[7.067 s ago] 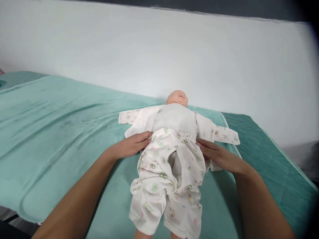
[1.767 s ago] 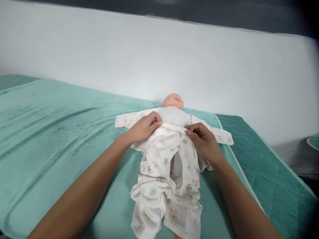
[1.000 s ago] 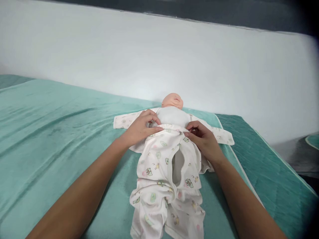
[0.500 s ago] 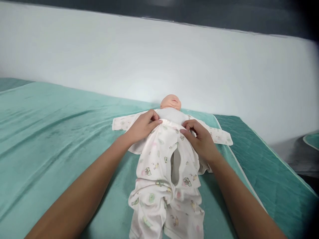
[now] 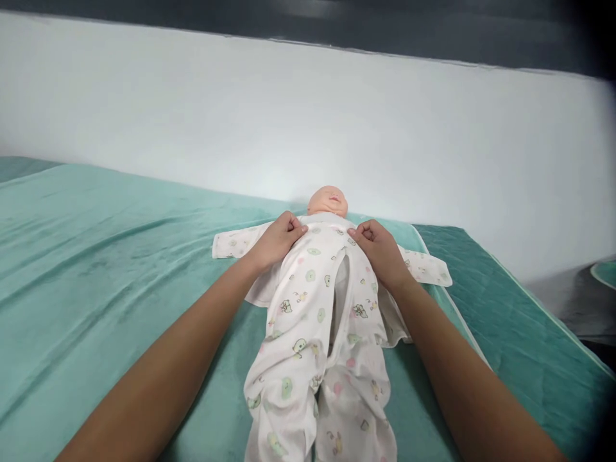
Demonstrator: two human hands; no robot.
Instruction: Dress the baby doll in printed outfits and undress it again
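A baby doll (image 5: 328, 201) lies on its back, its head toward the wall. White printed baby pants (image 5: 298, 301) cover its legs and most of its torso, with a slit at the crotch. My left hand (image 5: 283, 236) pinches the waistband at its left side. On the opposite side, my right hand (image 5: 378, 247) pinches the same waistband between thumb and fingers. Beneath the pants is a matching printed top (image 5: 428, 268), its sleeves spread out to both sides. The doll's feet are out of frame.
A light green sheet (image 5: 110, 269) with wrinkles lies under the doll. To the right is a darker green quilted surface (image 5: 510, 308) with a pale edge. The white wall (image 5: 192, 109) rises behind the doll's head.
Both hands have drawn the waistband up the doll's chest toward its head. The pant legs are stretched smoother, and the slit looks longer and narrower.
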